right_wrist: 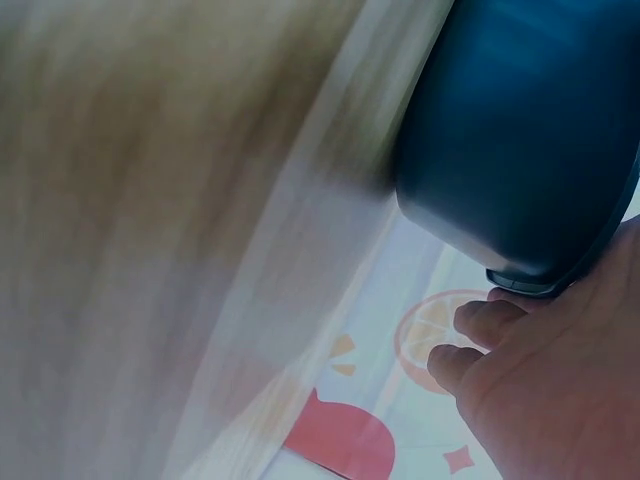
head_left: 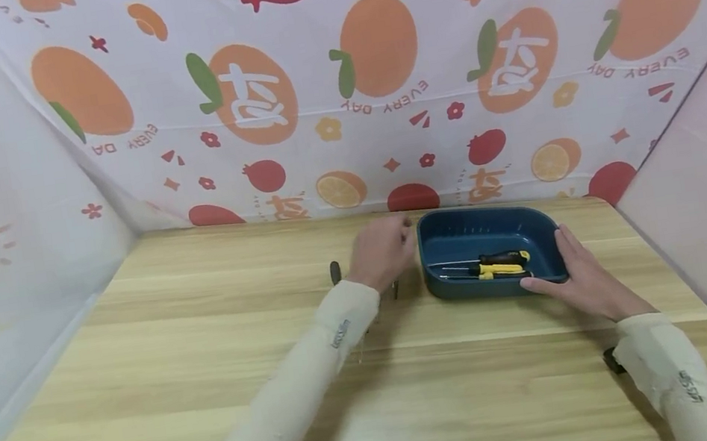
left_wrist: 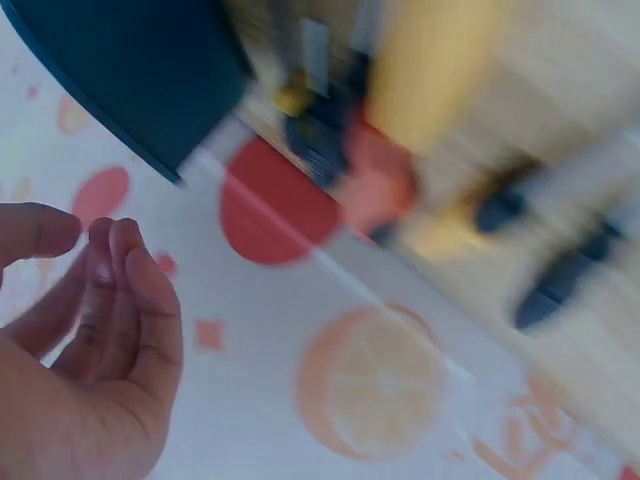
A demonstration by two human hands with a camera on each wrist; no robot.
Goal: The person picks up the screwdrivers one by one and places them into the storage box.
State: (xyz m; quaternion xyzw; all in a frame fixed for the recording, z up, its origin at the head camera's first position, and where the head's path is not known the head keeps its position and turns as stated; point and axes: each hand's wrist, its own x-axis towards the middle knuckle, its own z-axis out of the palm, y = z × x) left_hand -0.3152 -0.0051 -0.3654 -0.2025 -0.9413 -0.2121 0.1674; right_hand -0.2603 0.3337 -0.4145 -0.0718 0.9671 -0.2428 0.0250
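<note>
A dark blue plastic bin (head_left: pixel 499 289) stands toward the back right of the table. Inside it lie several screwdrivers (head_left: pixel 503 269) with black and yellow handles. At the bin's right end my right hand (head_left: pixel 589 285) grips the corner, thumb along the near wall and fingers on the right side; the right wrist view shows fingertips at the lip of the bin (right_wrist: pixel 510 150). Just left of the bin is my left hand (head_left: pixel 385 250). Its fingers (left_wrist: pixel 150 290) are loosely curved, with a gap to the thumb and nothing between them.
Beside and under the left forearm lie more tools, mostly hidden; one black handle (head_left: pixel 335 272) shows. Blurred dark handles (left_wrist: pixel 550 290) and an orange-yellow piece (left_wrist: pixel 430 80) appear in the left wrist view. A fruit-printed cloth (head_left: pixel 318 67) hangs behind the wooden table (head_left: pixel 206 331).
</note>
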